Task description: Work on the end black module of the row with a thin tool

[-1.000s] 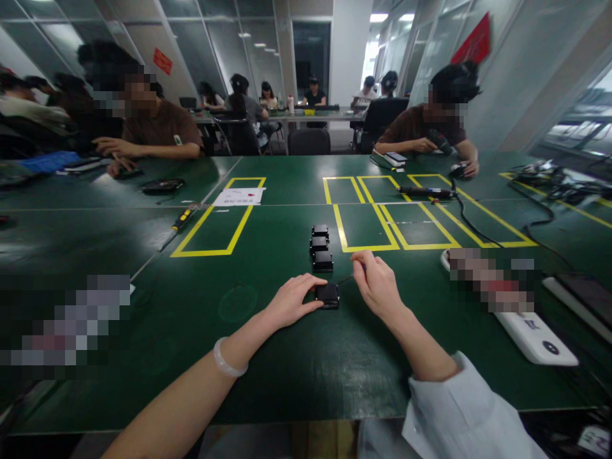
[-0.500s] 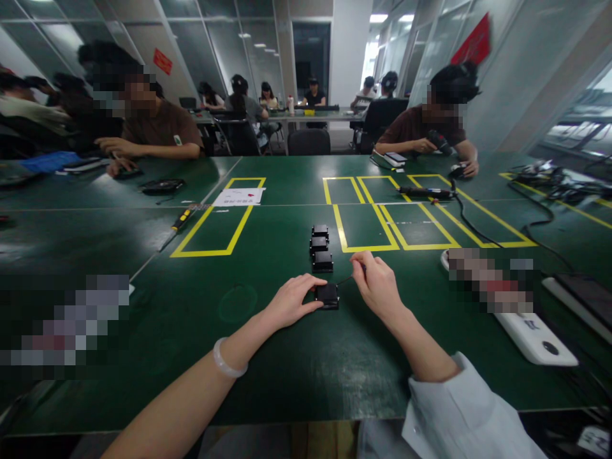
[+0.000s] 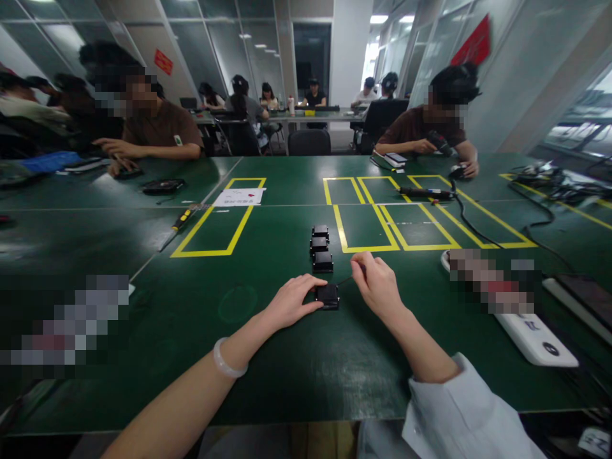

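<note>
On the green table, a small black square block point(image 3: 327, 296) with shiny metal bits at its corners lies flat in front of me. My left hand point(image 3: 297, 298) grips its left side, thumb at the near edge and fingertips at the far edge. My right hand point(image 3: 375, 284) is closed in a pinch around a thin dark-shafted tool point(image 3: 345, 280); its handle end is hidden in the fingers. The shaft slants down-left to the block's far right corner. Whether the tip touches there I cannot tell. Just beyond, three similar black blocks point(image 3: 322, 261) stand in a line.
Yellow tape outlines point(image 3: 366, 248) mark the table. A black corded tool point(image 3: 425, 192) lies right of centre, a yellow-black tool point(image 3: 182, 220) to the left. White power strips point(image 3: 538, 341) flank my arms. Two people sit opposite, one holding a power driver point(image 3: 440, 143).
Almost nothing differs. Both my hands, the block and the thin tool stay in place.
</note>
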{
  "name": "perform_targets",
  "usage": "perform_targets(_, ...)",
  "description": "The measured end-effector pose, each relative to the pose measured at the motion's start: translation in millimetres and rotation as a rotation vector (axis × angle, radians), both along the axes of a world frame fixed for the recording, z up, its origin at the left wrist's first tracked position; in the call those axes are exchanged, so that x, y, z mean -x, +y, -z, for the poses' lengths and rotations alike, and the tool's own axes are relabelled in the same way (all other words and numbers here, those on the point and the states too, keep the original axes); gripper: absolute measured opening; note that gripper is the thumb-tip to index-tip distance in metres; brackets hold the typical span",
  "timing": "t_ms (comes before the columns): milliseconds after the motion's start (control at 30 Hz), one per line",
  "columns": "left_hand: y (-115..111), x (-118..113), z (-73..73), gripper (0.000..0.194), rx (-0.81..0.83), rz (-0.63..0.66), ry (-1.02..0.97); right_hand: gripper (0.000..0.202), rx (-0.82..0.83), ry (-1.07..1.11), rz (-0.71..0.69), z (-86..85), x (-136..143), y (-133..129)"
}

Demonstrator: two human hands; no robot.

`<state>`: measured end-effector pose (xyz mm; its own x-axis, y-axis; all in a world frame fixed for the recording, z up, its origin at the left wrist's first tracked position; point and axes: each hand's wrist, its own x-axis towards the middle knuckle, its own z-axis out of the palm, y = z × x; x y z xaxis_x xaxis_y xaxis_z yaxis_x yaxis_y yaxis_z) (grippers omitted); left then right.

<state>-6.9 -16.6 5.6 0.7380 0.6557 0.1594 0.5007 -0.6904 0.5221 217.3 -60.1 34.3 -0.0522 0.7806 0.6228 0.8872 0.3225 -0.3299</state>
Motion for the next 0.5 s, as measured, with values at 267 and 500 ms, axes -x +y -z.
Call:
perform_targets(267,0.5,-0.1,-1.2,0.04,-0.005,-0.004,0.002,0.017,0.004,0.008,-0.006,-2.5,1.4,-1.5)
perform_targets(500,0.4,0.3,-0.4,0.039,0.001,-0.002,-0.002,0.02,0.0,0.003,-0.011,-3.4,1.2,-1.5)
